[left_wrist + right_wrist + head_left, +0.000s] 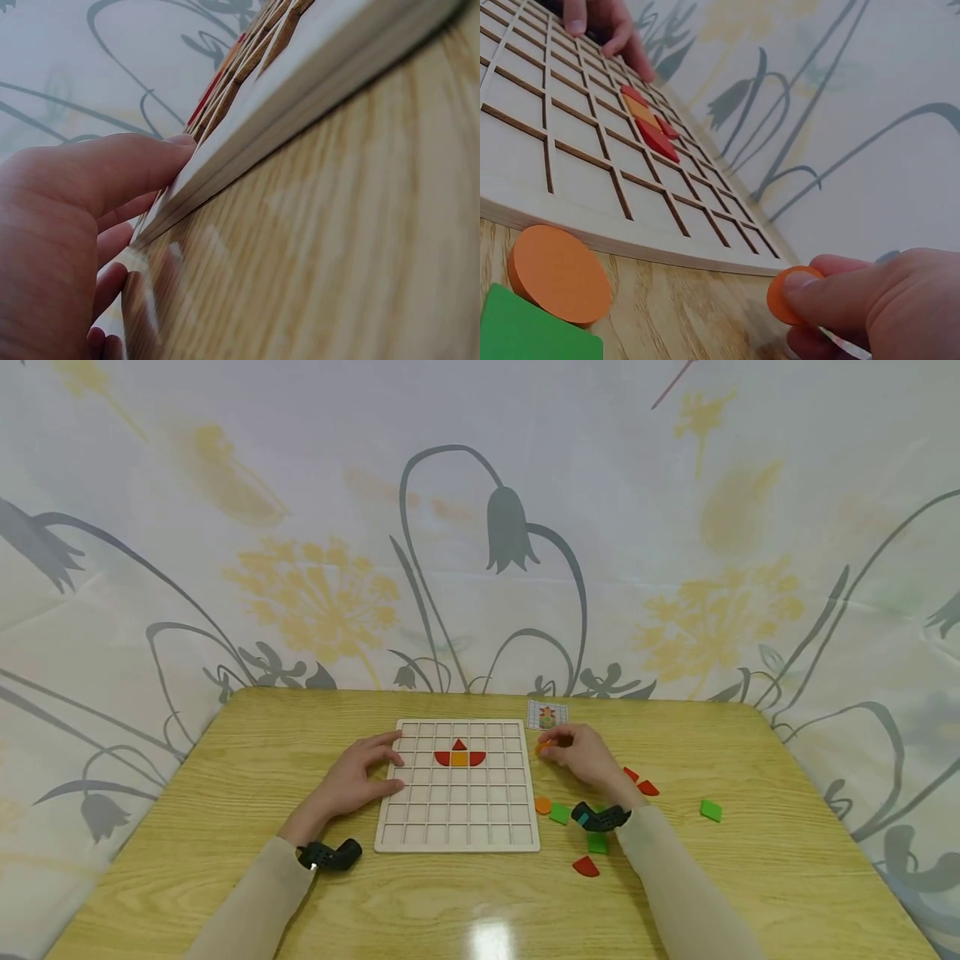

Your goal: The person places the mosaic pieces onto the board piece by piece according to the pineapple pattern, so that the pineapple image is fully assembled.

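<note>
My right hand (581,754) pinches a round orange piece (786,295) between thumb and fingers, just off the right edge of a white wooden grid board (457,827). My left hand (358,777) rests on the board's left edge, thumb and fingertips on the rim and fingers spread. In the board's upper middle cells sit an orange square (459,759), a red triangle (459,745) above it, and a red rounded piece on each side, the left one (442,759) and the right one (477,759).
A pattern card (547,715) lies behind my right hand. Right of the board are another orange disc (543,806), green pieces (559,814), a red quarter piece (586,866) and more red pieces (648,787). A green piece (711,811) lies farther right. A patterned curtain (465,568) hangs behind the table.
</note>
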Motion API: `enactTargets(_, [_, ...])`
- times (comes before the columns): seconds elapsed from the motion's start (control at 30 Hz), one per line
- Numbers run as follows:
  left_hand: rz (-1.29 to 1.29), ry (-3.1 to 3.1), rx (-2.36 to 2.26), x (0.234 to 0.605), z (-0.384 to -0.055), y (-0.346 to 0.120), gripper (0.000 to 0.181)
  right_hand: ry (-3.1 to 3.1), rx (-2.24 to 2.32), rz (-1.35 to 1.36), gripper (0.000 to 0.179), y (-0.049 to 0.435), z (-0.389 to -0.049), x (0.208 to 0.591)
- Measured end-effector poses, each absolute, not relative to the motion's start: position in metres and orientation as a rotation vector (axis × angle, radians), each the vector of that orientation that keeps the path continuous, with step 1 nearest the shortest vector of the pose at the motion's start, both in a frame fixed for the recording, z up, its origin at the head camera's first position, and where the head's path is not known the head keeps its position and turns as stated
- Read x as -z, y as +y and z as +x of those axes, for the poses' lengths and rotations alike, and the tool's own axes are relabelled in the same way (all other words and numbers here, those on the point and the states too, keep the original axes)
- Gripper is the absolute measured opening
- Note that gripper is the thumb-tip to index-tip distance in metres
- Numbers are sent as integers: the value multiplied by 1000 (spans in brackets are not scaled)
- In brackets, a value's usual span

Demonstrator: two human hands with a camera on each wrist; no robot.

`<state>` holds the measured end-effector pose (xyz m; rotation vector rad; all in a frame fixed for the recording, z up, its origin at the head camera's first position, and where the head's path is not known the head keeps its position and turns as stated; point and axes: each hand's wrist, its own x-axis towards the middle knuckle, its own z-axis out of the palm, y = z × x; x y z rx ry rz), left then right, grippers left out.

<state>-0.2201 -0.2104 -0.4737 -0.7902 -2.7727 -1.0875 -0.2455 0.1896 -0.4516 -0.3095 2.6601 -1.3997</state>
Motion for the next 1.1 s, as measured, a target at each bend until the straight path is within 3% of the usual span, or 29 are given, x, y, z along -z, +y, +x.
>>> enactTargets(0.23, [-789, -2765, 1077, 476, -219, -212, 21, 2635, 1520, -313, 14, 179, -246, 460])
enactTargets(1.1, [-810, -2751, 1079, 476, -221, -212, 21, 2564, 1562, -739, 9, 90, -227, 470])
